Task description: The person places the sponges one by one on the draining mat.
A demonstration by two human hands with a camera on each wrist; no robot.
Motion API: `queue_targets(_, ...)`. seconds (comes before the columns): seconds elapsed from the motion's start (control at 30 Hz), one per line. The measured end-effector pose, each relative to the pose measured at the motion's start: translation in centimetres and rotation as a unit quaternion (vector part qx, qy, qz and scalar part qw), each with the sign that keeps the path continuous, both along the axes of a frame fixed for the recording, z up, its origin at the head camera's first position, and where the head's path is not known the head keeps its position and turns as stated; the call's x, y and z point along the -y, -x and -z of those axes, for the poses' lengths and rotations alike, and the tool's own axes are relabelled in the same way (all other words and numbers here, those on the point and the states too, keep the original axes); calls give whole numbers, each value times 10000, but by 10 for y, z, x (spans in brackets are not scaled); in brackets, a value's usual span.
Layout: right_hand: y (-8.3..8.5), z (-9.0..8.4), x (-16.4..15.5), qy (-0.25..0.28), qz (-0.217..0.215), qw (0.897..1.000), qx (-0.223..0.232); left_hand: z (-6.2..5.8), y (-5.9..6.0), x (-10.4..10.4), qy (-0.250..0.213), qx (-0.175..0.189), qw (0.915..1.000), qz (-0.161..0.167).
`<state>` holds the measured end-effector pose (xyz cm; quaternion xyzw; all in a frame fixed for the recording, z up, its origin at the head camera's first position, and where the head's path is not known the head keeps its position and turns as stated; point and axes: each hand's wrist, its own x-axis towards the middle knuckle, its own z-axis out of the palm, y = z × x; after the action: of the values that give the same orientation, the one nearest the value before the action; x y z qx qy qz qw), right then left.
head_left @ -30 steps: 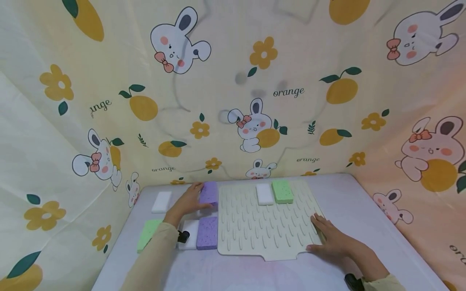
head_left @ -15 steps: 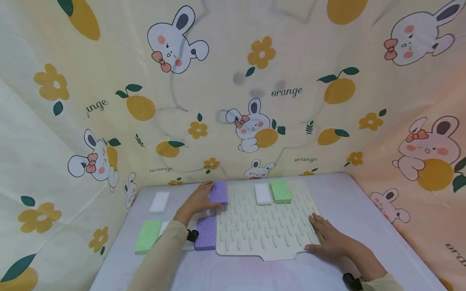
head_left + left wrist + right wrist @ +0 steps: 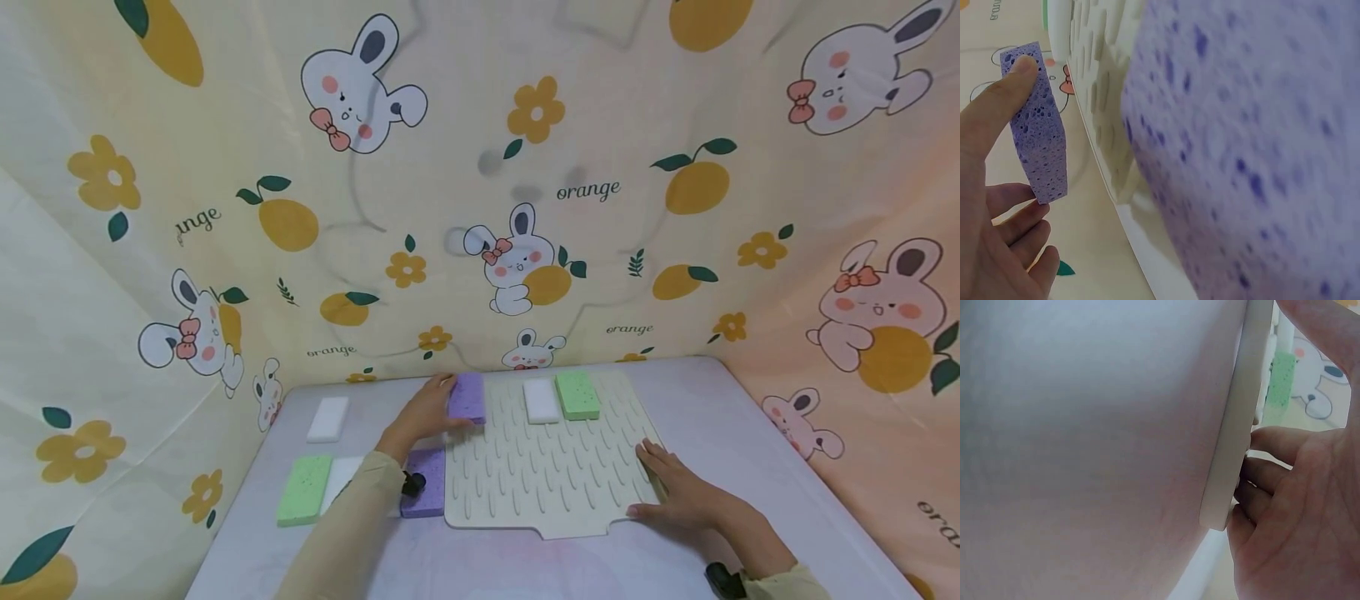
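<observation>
1. Over the mat's far left corner, close to the far edge of the bench point(image 3: 757, 429), is the purple sponge point(image 3: 467, 398), held by the left hand point(image 3: 423, 414). The left wrist view shows a gap between sponge and mat, so it appears lifted.

2. The left hand's grip pinches the sponge: thumb at one end, fingertips at the other. Holding it by its ends probably keeps both broad faces free and the sponge level.

3. The right hand's point(image 3: 681, 492) grip is closed on nothing; its spread fingers and thumb rest along the right edge and near right corner of the mat point(image 3: 558, 479). That likely steadies the mat against sliding.

4. Near the mat's far edge sit a white block point(image 3: 542, 402) and a green sponge point(image 3: 577, 397), side by side, perhaps set there so the nearer part stays bare.

5. Toward the bench's far left corner lies another white block point(image 3: 327, 419). Nearer, along the left edge, come another green sponge point(image 3: 303, 492), a partly hidden white block point(image 3: 340, 482) and a second purple sponge point(image 3: 429, 502), this last just beside the mat's left edge.

6. The held sponge is a flat rectangle with straight sides, its lilac surface pitted with darker pores; it looks uncompressed.

7. The mat is cream, with rows of raised ridges and a tab jutting from its near edge.
</observation>
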<state>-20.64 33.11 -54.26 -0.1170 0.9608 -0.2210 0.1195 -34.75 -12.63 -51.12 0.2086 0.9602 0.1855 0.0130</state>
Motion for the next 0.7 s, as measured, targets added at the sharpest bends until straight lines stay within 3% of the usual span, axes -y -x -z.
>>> queue_targets(0.4,1,5,-1,2,57,10000,44,9,6,-23,202,-25,9997,100)
queue_targets(0.7,1,4,-2,3,70,10000,61,11,9,-35,27,-78,9998,166)
